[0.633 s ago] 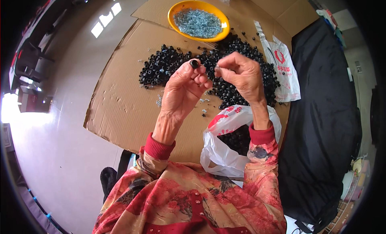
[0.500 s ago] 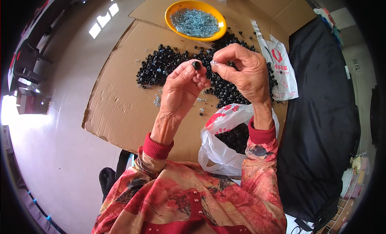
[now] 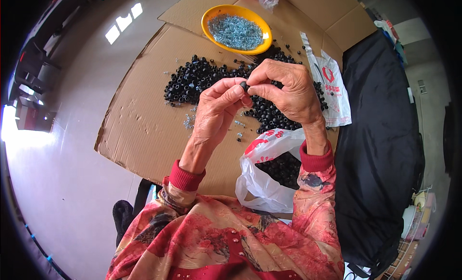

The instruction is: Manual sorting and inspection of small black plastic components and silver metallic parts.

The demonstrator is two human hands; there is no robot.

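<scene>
Between the thumb and fingers of my left hand point(image 3: 216, 109) is a small round black cap point(image 3: 244, 86), held above the cardboard. My right hand point(image 3: 291, 90) comes from the right in a closed pinch, its thumb and forefinger touching the cap's edge. The fingertips cover the small clear piece seen in this pinch a moment earlier. Beneath and behind both hands spreads a pile of black caps point(image 3: 190, 78), several with open hollow ends. A few loose clear pieces point(image 3: 189, 121) lie by my left wrist.
A yellow bowl point(image 3: 208, 14) of small clear bluish pieces stands beyond the pile. Nearer me, an open white plastic bag point(image 3: 250, 183) holds more black caps. Another white bag point(image 3: 332, 94) lies flat at the right, beside black fabric point(image 3: 380, 150). Cardboard point(image 3: 139, 121) lies under everything.
My right hand has moved left and slightly down, closing the gap to the left hand. Its fingertips now meet the black cap, and the clear piece has gone out of sight.
</scene>
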